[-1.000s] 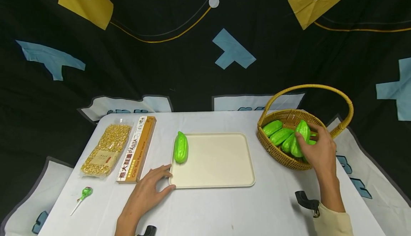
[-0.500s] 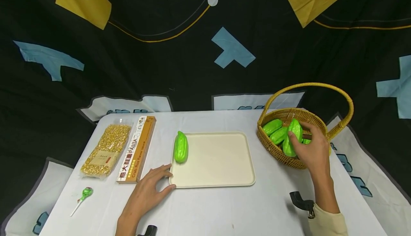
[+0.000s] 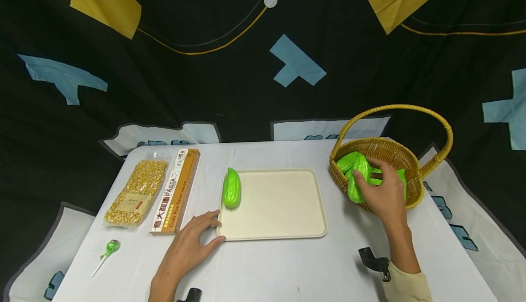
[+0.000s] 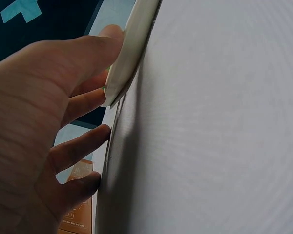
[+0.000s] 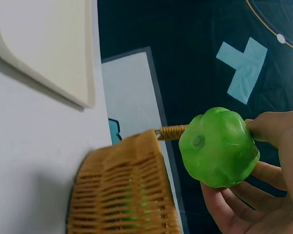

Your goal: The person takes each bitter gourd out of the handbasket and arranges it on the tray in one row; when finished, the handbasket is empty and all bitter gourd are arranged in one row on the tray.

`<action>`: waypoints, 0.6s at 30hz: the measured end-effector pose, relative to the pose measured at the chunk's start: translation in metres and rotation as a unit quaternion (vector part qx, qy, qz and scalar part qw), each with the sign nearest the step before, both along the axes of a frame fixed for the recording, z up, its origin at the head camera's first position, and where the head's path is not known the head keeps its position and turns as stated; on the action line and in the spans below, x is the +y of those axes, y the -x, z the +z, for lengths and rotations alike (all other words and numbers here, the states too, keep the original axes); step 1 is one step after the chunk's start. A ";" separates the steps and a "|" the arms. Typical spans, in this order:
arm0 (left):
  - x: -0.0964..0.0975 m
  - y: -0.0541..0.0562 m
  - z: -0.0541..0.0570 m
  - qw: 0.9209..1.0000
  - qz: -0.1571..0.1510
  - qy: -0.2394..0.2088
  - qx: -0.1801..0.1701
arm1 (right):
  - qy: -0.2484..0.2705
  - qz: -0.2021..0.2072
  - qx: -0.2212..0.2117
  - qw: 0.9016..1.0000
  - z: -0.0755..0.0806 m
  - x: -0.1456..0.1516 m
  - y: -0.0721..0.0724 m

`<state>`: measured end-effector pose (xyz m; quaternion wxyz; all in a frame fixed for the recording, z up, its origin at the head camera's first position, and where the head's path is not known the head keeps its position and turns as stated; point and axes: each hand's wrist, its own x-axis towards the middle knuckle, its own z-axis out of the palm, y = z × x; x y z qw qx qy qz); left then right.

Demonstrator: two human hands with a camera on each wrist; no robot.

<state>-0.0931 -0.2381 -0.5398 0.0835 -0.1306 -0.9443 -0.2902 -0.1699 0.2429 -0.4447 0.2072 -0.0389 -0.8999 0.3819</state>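
My right hand (image 3: 382, 194) grips a ribbed green bitter melon (image 3: 358, 184), thumb on one side and fingers on the other, over the wicker basket (image 3: 334, 183). In the right wrist view the bitter melon (image 5: 212, 148) shows its rounded, lobed end, clear of the basket's side (image 5: 122, 195). More green bitter melons lie in the basket, partly hidden by my hand. Another bitter melon (image 3: 232, 188) lies along the left side of the cream tray (image 3: 279, 204). At the tray's near left corner my left hand (image 3: 191, 240) rests with loosely spread fingers, the thumb touching the rim (image 4: 132, 53).
Left of the tray lie a pasta box (image 3: 175, 191) and a bag of yellow corn kernels (image 3: 137, 191). A green lollipop (image 3: 110, 248) is nearer the front left. The basket's tall handle (image 3: 394, 106) arches above it. Behind the table hangs a dark curtain (image 3: 230, 92).
My right hand has moved left within the basket's area, carrying the bitter melon from the basket's right part to its left front. My left hand and the tray stay put.
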 end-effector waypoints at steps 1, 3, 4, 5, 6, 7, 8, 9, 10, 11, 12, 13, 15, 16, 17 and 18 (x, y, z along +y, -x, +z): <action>0.000 0.000 0.000 1.000 0.000 -0.001 0.000 | -0.001 0.004 0.002 1.000 0.000 -0.002 0.000; 0.000 0.000 -0.001 1.000 -0.001 -0.001 0.002 | 0.001 0.010 0.005 1.000 -0.001 -0.007 0.001; 0.000 0.000 -0.001 1.000 -0.001 -0.002 0.002 | 0.002 0.014 0.007 1.000 -0.002 -0.009 0.002; 0.000 0.000 -0.001 1.000 -0.001 -0.001 0.002 | 0.002 0.018 0.007 1.000 -0.003 -0.011 0.002; 0.000 0.000 -0.001 1.000 -0.001 -0.002 0.002 | 0.001 0.021 0.008 1.000 -0.005 -0.013 0.003; -0.001 0.000 -0.001 1.000 0.000 -0.001 0.001 | 0.003 0.024 0.009 1.000 -0.006 -0.015 0.003; -0.001 0.000 -0.001 1.000 0.000 -0.001 0.001 | 0.003 0.026 0.008 1.000 -0.008 -0.018 0.004; -0.001 0.000 -0.001 1.000 0.000 -0.002 0.000 | 0.003 0.030 0.009 1.000 -0.009 -0.020 0.004; -0.001 0.000 -0.001 1.000 0.000 -0.003 -0.001 | 0.002 0.035 0.009 0.999 -0.011 -0.023 0.005; -0.001 0.000 -0.001 1.000 0.000 -0.003 -0.001 | 0.003 0.041 0.009 0.999 -0.012 -0.025 0.006; -0.001 0.000 -0.001 1.000 0.000 -0.003 -0.001 | 0.003 0.047 0.008 0.999 -0.014 -0.028 0.007; -0.001 0.000 -0.001 1.000 0.000 -0.004 -0.001 | 0.004 0.052 0.007 0.999 -0.015 -0.031 0.007; -0.001 0.000 0.000 1.000 0.001 -0.005 -0.001 | 0.007 0.065 0.005 0.998 -0.018 -0.036 0.008; -0.001 0.000 0.000 1.000 0.001 -0.006 -0.001 | 0.009 0.071 0.003 0.997 -0.019 -0.039 0.009; -0.001 0.000 0.000 1.000 0.001 -0.005 -0.001 | 0.010 0.075 0.003 0.997 -0.020 -0.042 0.009; -0.001 0.000 0.000 1.000 0.001 -0.005 -0.001 | 0.010 0.080 0.002 0.997 -0.022 -0.044 0.010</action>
